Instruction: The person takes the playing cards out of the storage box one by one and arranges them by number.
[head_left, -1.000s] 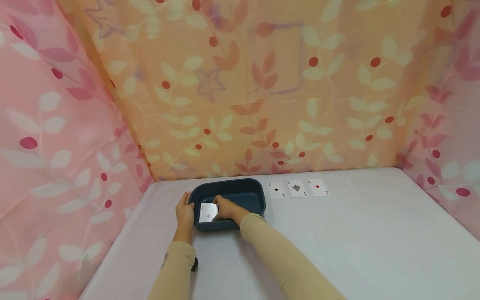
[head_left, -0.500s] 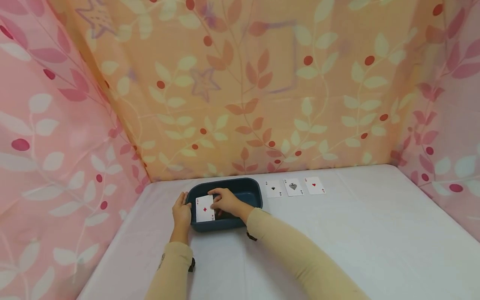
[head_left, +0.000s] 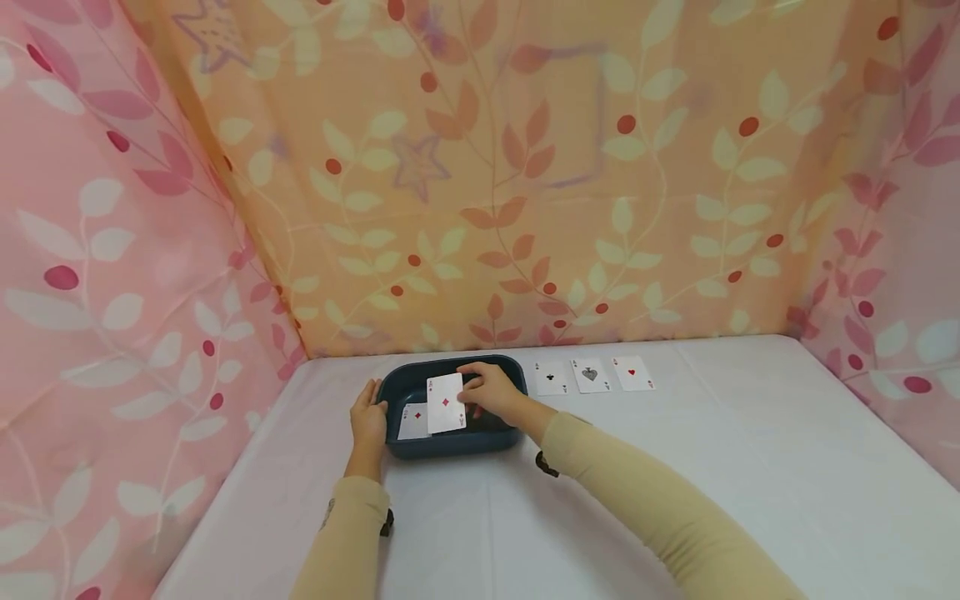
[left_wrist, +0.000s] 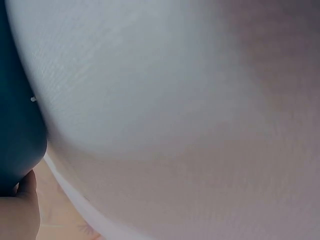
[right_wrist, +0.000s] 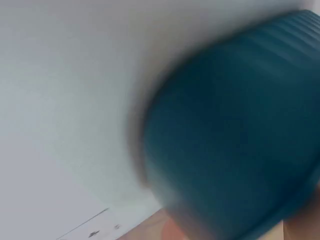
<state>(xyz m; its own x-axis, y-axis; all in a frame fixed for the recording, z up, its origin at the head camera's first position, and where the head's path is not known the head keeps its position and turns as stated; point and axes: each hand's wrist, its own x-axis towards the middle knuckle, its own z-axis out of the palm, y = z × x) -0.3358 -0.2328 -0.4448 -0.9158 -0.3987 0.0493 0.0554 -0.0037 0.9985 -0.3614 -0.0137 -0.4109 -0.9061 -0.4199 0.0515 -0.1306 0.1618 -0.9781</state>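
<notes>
My right hand point(head_left: 498, 393) pinches an ace of diamonds playing card point(head_left: 446, 403) by its right edge, face up above the dark blue plastic tub point(head_left: 442, 450). Another card with a red diamond point(head_left: 412, 422) lies inside the tub at the left, partly covered by the held card. At the tub's left end, my left hand point(head_left: 368, 425) grips the rim with the thumb on top and the fingers along the outside. The left wrist view catches part of this hand point(left_wrist: 19, 215) against the tub's wall point(left_wrist: 22, 115). A blurred tub side point(right_wrist: 235, 130) fills much of the right wrist view.
Right of the tub lie three face-up aces in a row: clubs point(head_left: 552, 378), spades point(head_left: 591, 376) and hearts point(head_left: 633, 373). A white cloth point(head_left: 712, 450) covers the table. Behind it hangs a leaf-patterned orange curtain point(head_left: 570, 233), with a pink one point(head_left: 150, 333) at the left.
My right hand has lifted the ace of diamonds from the tub's left part and moved it rightward, uncovering another diamond card beneath. The left hand stays on the rim.
</notes>
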